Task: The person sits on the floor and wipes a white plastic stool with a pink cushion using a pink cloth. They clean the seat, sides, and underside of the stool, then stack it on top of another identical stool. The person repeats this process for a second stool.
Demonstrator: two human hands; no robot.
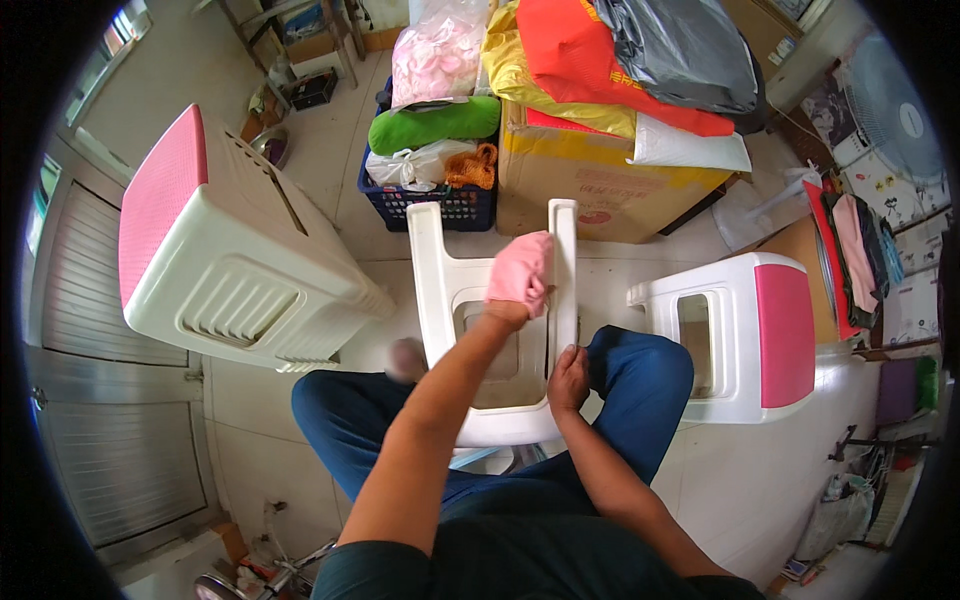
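Between my knees a white plastic stool [501, 431] lies on its side, its legs pointing away from me. My left hand [511, 311] holds a pink cloth [519, 271] against the inner side of the stool's right leg. Most of that hand is hidden under the cloth. Lower down, my right hand [570, 379] grips the same side of the stool near my right knee. On the right stands a white stool [735, 405] with a pink seat [784, 337]. A taller cream stool [247, 255] with a pink top [163, 191] is at my left.
Ahead stands a navy plastic basket [435, 210] with bags and a green roll [435, 126]. Beside it, a cardboard box [585, 187] bears a red bag [577, 52] and other bags. A metal door [120, 345] is at left, a fan [892, 105] at far right.
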